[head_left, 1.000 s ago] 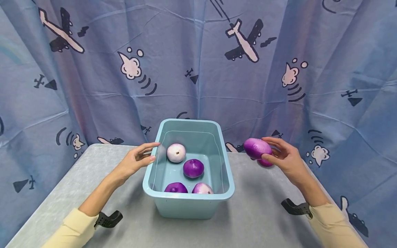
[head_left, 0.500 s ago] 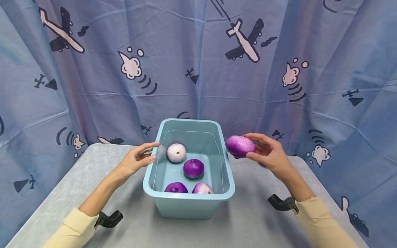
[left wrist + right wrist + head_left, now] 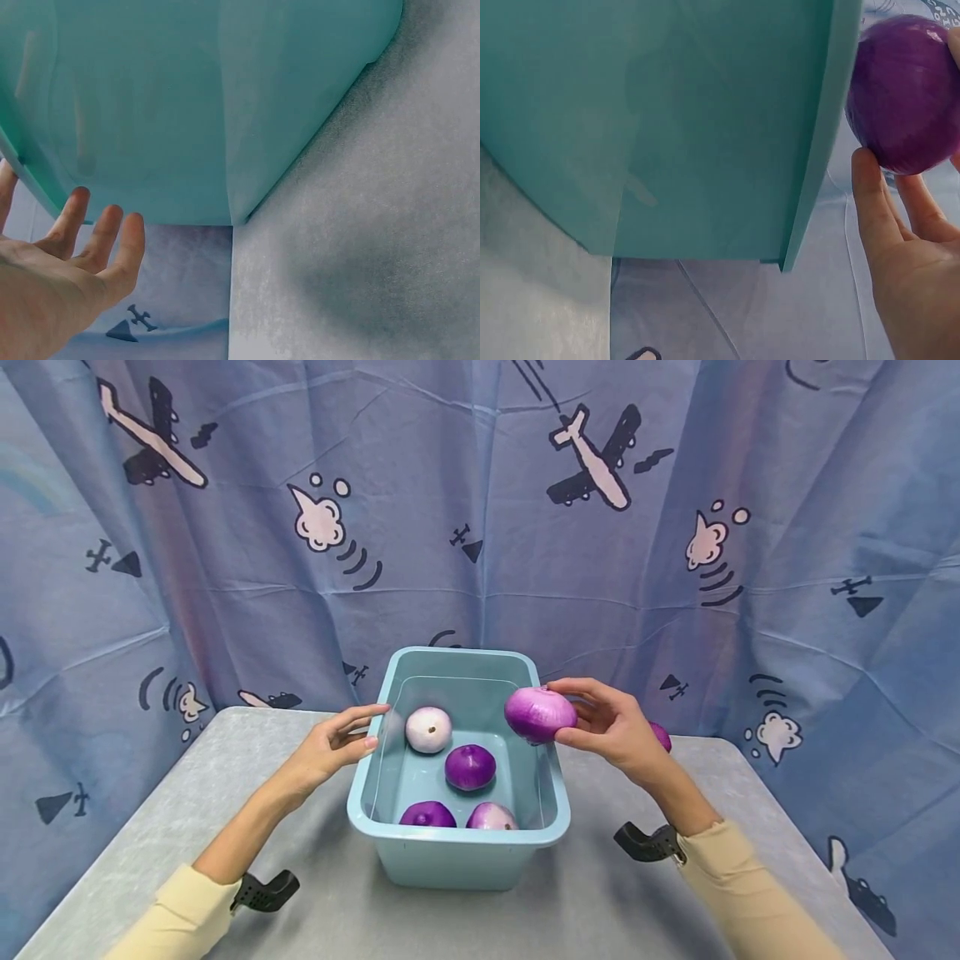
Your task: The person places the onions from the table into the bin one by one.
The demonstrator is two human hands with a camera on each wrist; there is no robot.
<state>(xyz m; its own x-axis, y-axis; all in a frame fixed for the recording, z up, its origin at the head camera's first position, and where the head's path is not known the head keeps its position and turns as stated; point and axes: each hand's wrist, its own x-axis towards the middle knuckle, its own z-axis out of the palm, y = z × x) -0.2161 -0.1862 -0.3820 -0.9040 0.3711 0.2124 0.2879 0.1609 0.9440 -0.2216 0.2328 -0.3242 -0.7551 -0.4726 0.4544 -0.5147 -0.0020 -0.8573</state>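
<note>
My right hand (image 3: 603, 727) grips a purple onion (image 3: 539, 714) (image 3: 904, 94) just above the right rim of a light blue bin (image 3: 457, 847), over its inside. In the bin lie a pale onion (image 3: 428, 729), a purple onion (image 3: 470, 767), and two more at the near wall (image 3: 426, 815) (image 3: 491, 817). My left hand (image 3: 333, 747) is open, fingers straight, touching the bin's left rim. In the left wrist view the fingers (image 3: 97, 240) reach toward the bin wall (image 3: 187, 105).
Another purple onion (image 3: 660, 736) lies on the grey table (image 3: 225, 760) behind my right hand. Blue curtains with airplane prints hang close behind the table. Black wrist mounts (image 3: 262, 892) (image 3: 647, 843) sit under both sleeves.
My right hand carried the purple onion leftward from beside the bin to over its right rim. The left hand stayed at the left rim.
</note>
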